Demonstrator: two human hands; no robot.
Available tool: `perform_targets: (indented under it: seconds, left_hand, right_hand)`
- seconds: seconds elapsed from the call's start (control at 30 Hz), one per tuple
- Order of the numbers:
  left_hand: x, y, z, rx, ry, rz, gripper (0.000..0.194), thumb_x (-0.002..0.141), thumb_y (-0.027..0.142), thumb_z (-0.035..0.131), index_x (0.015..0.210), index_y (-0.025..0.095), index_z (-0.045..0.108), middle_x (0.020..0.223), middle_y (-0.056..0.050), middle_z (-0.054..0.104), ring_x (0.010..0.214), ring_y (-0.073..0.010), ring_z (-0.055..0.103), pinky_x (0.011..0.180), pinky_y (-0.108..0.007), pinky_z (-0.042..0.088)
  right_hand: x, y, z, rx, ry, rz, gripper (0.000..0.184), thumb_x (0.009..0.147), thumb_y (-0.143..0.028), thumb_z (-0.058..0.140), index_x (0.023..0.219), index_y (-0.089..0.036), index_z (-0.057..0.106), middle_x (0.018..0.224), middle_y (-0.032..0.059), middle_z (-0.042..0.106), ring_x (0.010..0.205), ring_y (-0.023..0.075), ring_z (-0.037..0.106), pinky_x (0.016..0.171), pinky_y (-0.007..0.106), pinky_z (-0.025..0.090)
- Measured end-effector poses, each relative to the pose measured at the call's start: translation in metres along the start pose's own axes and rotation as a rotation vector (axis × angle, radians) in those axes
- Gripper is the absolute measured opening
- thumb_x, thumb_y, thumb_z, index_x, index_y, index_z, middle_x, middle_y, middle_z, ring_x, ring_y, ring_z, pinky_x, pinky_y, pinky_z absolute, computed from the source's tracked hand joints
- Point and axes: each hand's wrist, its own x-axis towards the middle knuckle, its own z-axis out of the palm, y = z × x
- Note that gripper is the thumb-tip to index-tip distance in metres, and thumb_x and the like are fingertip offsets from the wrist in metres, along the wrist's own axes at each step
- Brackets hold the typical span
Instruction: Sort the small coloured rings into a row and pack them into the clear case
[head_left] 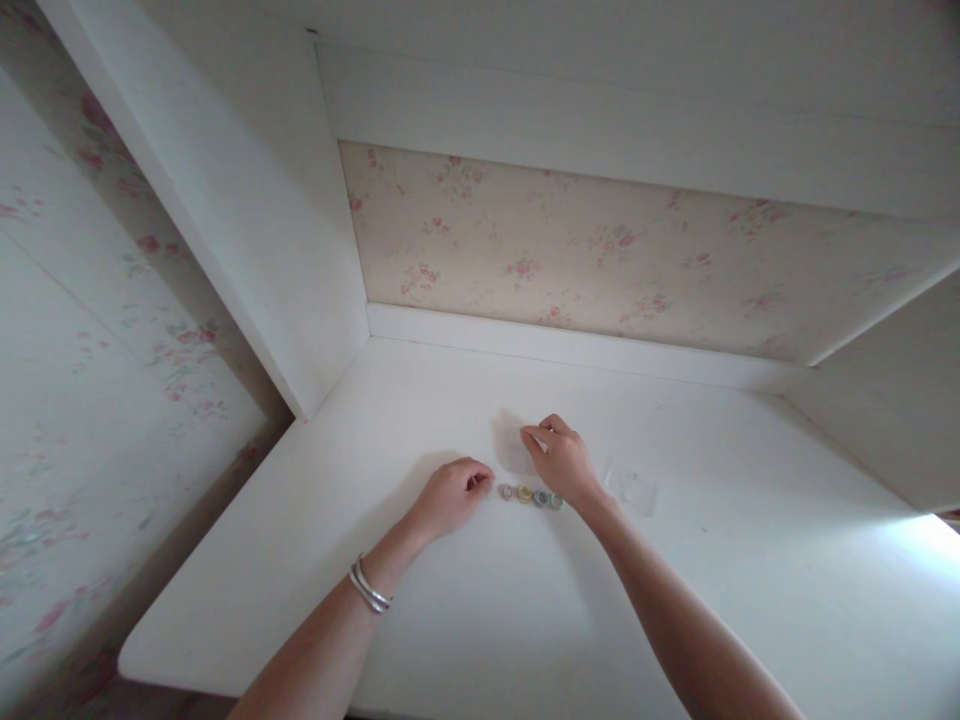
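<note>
Several small ring-shaped rolls stand in a short row between my hands: a pinkish roll at the left, then a yellow roll, a dark grey-blue roll and a greenish roll. Just left of the row, my left hand rests with thumb and fingertips pinched together; what they hold, if anything, is too small to make out. Behind the rolls, my right hand is also closed in a pinch, its contents hidden. Beside its fingertips lies a faint, see-through flat piece.
A clear plastic case lies right of my right hand on the white desk. A white side panel rises at the left, and a low ledge runs along the papered back wall. An upper board overhangs the desk.
</note>
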Motion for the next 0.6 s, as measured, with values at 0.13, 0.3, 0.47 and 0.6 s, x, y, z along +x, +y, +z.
perform_targets:
  seconds: [0.13,0.3,0.47,0.6]
  left_hand:
    - [0.0,-0.001,0.001,0.009,0.002,0.013,0.022,0.085,0.025,0.047,0.086,0.02,0.067,0.084,-0.001,0.066,0.075,-0.0138,0.057,0.069,-0.024,0.042]
    - [-0.002,0.004,0.002,0.006,-0.007,0.027,0.022,0.086,0.026,0.046,0.087,0.02,0.067,0.083,-0.001,0.065,0.073,-0.013,0.056,0.068,-0.023,0.042]
    - [-0.007,0.017,0.006,0.064,-0.02,0.074,0.022,0.087,0.025,0.045,0.089,0.02,0.066,0.083,-0.001,0.062,0.069,-0.0119,0.054,0.066,-0.022,0.042]
    - [-0.009,0.023,0.009,0.165,-0.057,0.114,0.019,0.087,0.024,0.048,0.093,0.022,0.065,0.085,-0.001,0.061,0.073,-0.0123,0.055,0.069,-0.022,0.042]
  right_hand:
    - [-0.012,0.003,-0.008,0.133,0.109,0.051,0.025,0.09,-0.033,0.048,0.091,-0.022,0.07,0.08,0.0017,0.057,0.067,0.0119,0.054,0.064,0.024,0.041]
    - [-0.046,0.0,-0.015,0.295,0.151,0.156,0.026,0.09,-0.037,0.048,0.089,-0.022,0.069,0.08,0.0021,0.057,0.069,0.0129,0.054,0.055,0.022,0.041]
    - [-0.075,-0.006,-0.01,0.36,0.127,0.122,0.023,0.09,-0.035,0.05,0.089,-0.022,0.069,0.079,0.0025,0.058,0.071,0.0135,0.055,0.057,0.023,0.041]
    - [-0.079,-0.011,-0.009,0.336,0.102,0.028,0.021,0.091,-0.032,0.05,0.09,-0.023,0.069,0.077,0.0019,0.058,0.07,0.0127,0.054,0.065,0.025,0.041]
